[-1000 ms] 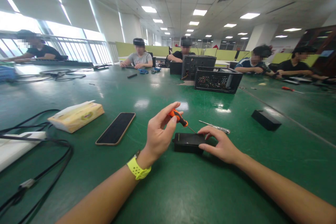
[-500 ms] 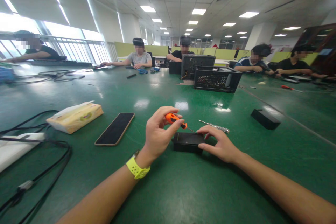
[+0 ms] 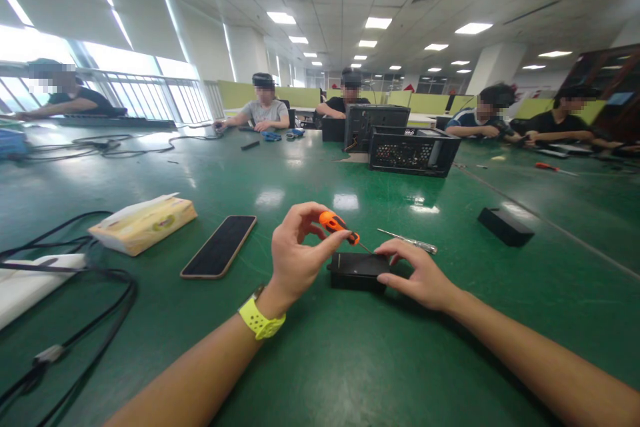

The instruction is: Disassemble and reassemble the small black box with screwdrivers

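Note:
My left hand (image 3: 295,255), with a yellow watch band on the wrist, pinches a small orange-handled screwdriver (image 3: 338,225) between thumb and fingers. The screwdriver's tip points down onto the top of a small flat black box (image 3: 356,269) lying on the green table (image 3: 320,360). My right hand (image 3: 419,275) rests on the box's right end, fingers spread and curved over its edge, holding it steady. A second, silver-shafted screwdriver (image 3: 407,240) lies on the table just beyond my right hand.
A black phone (image 3: 220,245), a tissue pack (image 3: 144,222), and black cables (image 3: 80,320) with a white power strip (image 3: 30,283) lie to the left. Another black box (image 3: 505,226) sits at right. Black computer cases (image 3: 413,150) stand farther back. Several people sit around the table.
My left hand's fingers have shifted around the screwdriver handle, turning it slightly. My right hand and the black box have stayed in place.

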Demonstrator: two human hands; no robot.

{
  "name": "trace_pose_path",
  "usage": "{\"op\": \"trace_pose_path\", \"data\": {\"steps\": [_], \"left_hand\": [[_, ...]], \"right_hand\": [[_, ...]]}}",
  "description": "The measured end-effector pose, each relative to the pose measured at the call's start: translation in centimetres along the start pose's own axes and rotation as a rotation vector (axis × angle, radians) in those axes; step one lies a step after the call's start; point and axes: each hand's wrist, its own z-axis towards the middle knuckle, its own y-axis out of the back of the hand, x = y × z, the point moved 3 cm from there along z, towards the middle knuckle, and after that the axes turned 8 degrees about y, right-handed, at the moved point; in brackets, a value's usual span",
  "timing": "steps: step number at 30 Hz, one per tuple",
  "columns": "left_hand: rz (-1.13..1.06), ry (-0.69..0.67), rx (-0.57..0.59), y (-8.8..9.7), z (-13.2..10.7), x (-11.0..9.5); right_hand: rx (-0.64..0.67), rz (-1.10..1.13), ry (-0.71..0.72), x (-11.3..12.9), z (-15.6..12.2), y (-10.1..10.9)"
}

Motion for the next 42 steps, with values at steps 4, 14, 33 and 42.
{"op": "trace_pose_path", "data": {"steps": [4, 14, 33, 42], "left_hand": [[-0.014, -0.004, -0.065, 0.7, 0.8, -0.6], [-0.157, -0.003, -0.104, 1.3, 1.9, -0.6], [-0.117, -0.01, -0.074, 1.0, 1.2, 0.4], [-0.072, -0.042, -0.086, 1.0, 1.3, 0.4]], "right_hand": [[-0.003, -0.008, 0.013, 0.0, -0.1, 0.0], [-0.004, -0.005, 0.009, 0.2, 0.0, 0.0], [-0.009, 0.013, 0.015, -0.1, -0.2, -0.1], [-0.01, 0.016, 0.006, -0.1, -0.2, 0.0]]}}
